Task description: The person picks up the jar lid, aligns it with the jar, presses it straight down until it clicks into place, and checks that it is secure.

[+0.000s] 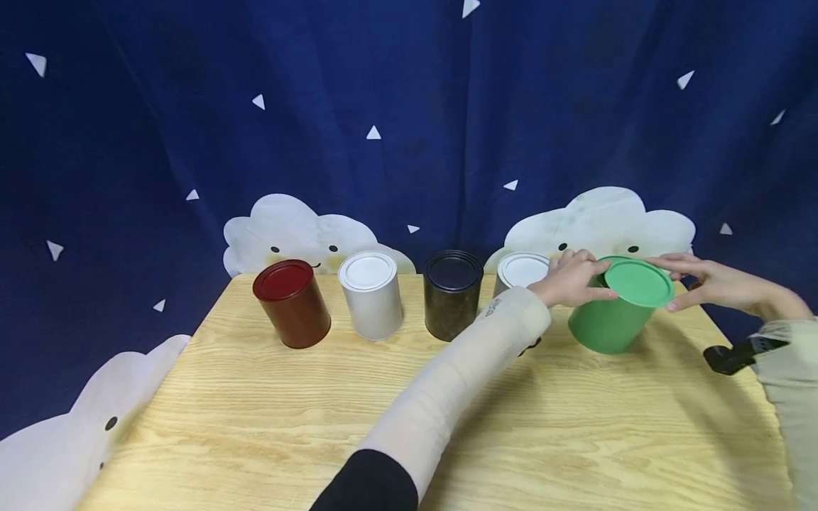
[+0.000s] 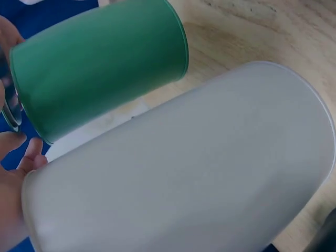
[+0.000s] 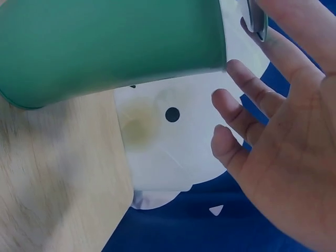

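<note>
A green can [image 1: 603, 326] stands at the right of the table, its green lid [image 1: 639, 282] off its rim and sitting askew above the opening, shifted to the right. My left hand [image 1: 569, 280] holds the lid's left edge with thumb and fingers. On the opposite side, my right hand [image 1: 728, 284] holds the lid's right edge, its other fingers spread in the right wrist view. Both wrist views show a gap between lid and can. Just behind my left forearm is a white can [image 1: 520, 270], partly hidden; in the left wrist view it looms large.
Further left stand a black can [image 1: 452, 298], another white can [image 1: 372, 298] and a dark red can [image 1: 294, 305], all with lids on. The wooden table [image 1: 287, 426] ends at a blue curtain [image 1: 409, 170] with white clouds and triangles.
</note>
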Demonstrator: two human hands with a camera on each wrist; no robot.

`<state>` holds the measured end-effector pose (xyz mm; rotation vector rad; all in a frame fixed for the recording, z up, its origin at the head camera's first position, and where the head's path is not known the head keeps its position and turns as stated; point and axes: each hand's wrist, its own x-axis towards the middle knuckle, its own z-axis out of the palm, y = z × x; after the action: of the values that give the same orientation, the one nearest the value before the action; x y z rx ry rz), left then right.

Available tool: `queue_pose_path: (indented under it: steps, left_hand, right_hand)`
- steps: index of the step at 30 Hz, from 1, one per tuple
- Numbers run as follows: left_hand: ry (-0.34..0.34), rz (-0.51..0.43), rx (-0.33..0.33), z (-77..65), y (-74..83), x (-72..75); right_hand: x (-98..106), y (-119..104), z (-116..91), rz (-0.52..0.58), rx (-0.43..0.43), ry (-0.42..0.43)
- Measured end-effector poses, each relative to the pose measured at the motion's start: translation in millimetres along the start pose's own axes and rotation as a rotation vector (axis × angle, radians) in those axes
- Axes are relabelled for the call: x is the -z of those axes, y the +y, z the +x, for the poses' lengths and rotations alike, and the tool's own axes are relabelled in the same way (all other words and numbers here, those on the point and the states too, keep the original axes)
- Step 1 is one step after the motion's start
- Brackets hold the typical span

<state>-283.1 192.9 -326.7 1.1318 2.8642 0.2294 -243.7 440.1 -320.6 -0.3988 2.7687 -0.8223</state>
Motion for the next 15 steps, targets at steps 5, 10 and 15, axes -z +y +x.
queue_pose_path:
  steps: [5,10,15]
  left_hand:
    - [-0.038,0.053,0.034,8.4,0.4,1.1]
    - [-0.063,0.051,0.071,12.0,1.0,1.7]
    - [-0.101,0.045,0.091,13.6,2.3,2.9]
  right_hand:
    - [0.2,6.4,5.1,0.058,-0.025,-0.019]
    - [-0.5,12.9,8.8,0.122,-0.014,-0.04]
    - [-3.0,16.6,11.4,0.229,0.016,-0.106]
